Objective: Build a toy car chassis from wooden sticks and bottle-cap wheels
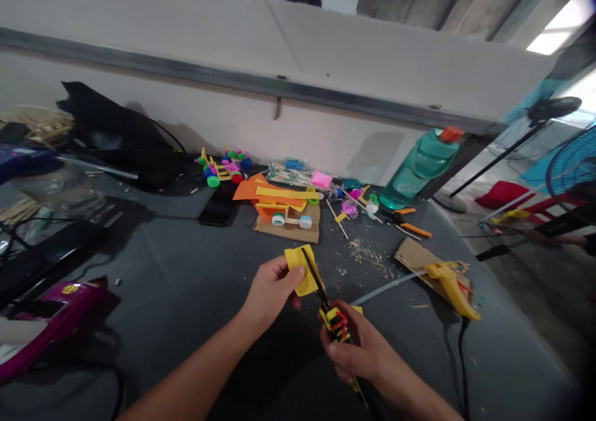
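Observation:
My left hand (270, 287) pinches a small piece of yellow paper (297, 266) between thumb and fingers, above the dark table. My right hand (356, 346) is wrapped round a pair of scissors (336, 321) with dark blades and a yellow, black and red handle area. The blades lie across the yellow paper, close to my left thumb. Beyond the hands, a little model with bottle-cap wheels (292, 220) rests on a cardboard piece (307, 231), near orange sheets (246, 189) and a yellow strip (284, 193).
A yellow glue gun (449, 284) lies on cardboard at the right, its cord trailing forward. Orange-handled pliers (416, 229) and a teal bottle (419, 169) stand farther back. A phone (218, 207) and colourful wheeled models (223, 167) lie behind. A purple iron-like appliance (51, 321) is at left.

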A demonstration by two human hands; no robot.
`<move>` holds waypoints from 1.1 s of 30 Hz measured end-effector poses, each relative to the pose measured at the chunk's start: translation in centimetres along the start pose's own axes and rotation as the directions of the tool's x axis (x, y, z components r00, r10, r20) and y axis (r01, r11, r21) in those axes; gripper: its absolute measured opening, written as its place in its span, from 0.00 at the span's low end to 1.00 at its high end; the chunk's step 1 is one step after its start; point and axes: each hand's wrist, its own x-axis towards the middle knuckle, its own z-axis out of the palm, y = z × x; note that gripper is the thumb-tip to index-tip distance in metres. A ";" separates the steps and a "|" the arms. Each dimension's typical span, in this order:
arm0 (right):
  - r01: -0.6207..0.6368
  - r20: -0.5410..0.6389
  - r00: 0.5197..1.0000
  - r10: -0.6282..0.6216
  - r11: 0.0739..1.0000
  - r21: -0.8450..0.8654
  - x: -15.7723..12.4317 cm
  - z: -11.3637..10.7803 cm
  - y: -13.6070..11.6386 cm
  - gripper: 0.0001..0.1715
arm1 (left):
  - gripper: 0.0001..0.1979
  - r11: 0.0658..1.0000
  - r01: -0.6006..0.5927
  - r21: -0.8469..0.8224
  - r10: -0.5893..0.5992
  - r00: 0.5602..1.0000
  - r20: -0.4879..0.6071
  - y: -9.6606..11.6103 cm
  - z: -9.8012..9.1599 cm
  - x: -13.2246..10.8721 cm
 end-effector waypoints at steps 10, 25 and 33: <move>0.037 -0.027 0.999 -0.036 0.999 0.036 0.2 -0.1 0.5 0.29 | 0.09 1.000 0.026 0.011 -0.027 0.997 0.066 -0.4 0.0 0.0; 0.117 -0.035 0.993 -0.116 0.993 0.018 0.3 -2.0 0.8 0.30 | 0.08 0.999 0.023 -0.037 -0.022 1.000 0.016 0.4 -0.9 0.6; 0.071 0.026 0.997 -0.070 0.996 -0.051 -0.1 -1.7 0.0 0.26 | 0.14 0.997 0.013 0.072 -0.015 1.000 0.019 0.7 -1.9 0.8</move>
